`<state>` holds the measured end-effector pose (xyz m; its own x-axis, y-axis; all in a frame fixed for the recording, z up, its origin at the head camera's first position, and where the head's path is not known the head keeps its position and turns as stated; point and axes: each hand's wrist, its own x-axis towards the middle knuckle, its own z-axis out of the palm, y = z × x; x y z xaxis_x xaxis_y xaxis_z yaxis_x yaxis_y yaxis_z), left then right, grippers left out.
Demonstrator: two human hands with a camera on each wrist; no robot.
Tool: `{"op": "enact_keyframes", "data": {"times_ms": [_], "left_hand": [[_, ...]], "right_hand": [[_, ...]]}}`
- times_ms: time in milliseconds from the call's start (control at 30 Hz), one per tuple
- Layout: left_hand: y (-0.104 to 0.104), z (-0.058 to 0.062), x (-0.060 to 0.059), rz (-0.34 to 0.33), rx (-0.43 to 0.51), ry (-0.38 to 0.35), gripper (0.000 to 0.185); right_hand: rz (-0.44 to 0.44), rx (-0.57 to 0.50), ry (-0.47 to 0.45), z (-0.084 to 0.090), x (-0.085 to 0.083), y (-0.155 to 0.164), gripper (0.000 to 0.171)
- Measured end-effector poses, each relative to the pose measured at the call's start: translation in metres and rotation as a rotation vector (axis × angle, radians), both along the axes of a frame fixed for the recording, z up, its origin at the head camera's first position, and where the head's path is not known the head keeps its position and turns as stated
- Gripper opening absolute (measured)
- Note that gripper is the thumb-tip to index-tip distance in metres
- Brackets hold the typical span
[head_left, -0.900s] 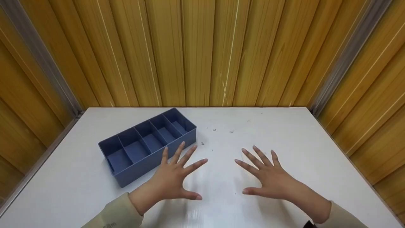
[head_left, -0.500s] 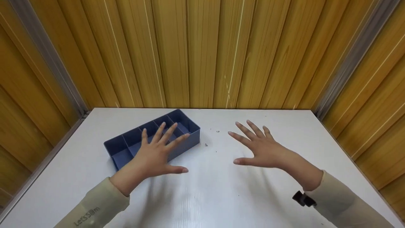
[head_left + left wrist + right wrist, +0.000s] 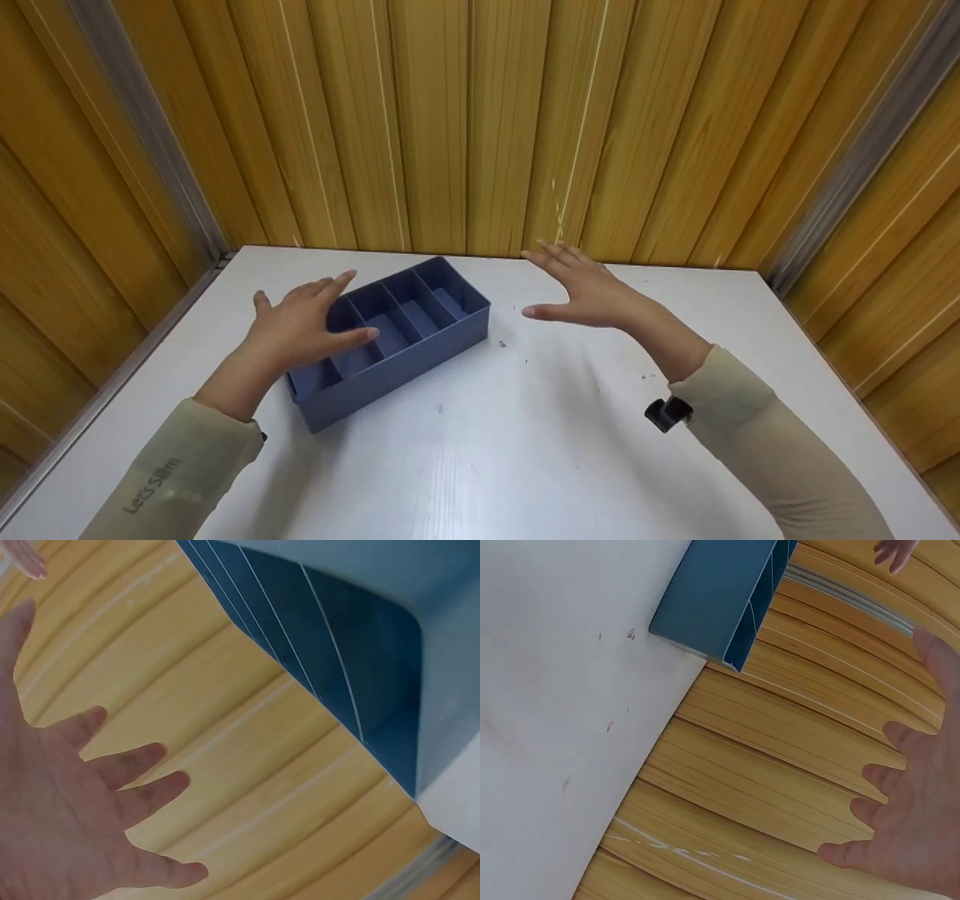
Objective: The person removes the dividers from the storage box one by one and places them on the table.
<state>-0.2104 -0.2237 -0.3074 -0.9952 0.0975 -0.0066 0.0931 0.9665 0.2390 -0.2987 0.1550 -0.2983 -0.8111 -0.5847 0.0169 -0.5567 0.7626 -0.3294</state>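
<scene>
Currently, both grips are spread, fingers apart and holding nothing. The compartment tray (image 3: 405,384) sits upright on the bench (image 3: 510,450), left of centre and angled to the rear edge. In the head view, the left grip (image 3: 296,330) overlaps the tray's left end; the left wrist view shows the two apart. The right grip (image 3: 589,296) is raised to the right of the tray, also clear of it. Probable faults: a one-sided push could pivot the tray, since neither grip braces it; a low pass of the left thumb could strike the rim; pinching a divider rather than an outer wall could flex it; the black fitting (image 3: 670,412) at the right sleeve (image 3: 772,442) could catch an edge if that forearm crosses low over the tray.
</scene>
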Motion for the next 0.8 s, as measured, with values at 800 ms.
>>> {"op": "enact_keyframes", "data": {"times_ms": [800], "left_hand": [[-0.038,-0.054,-0.019,0.278,-0.021,-0.219,0.078]], "right_hand": [[-0.303,-0.196,-0.038,-0.045,-0.054,-0.044,0.068]]}}
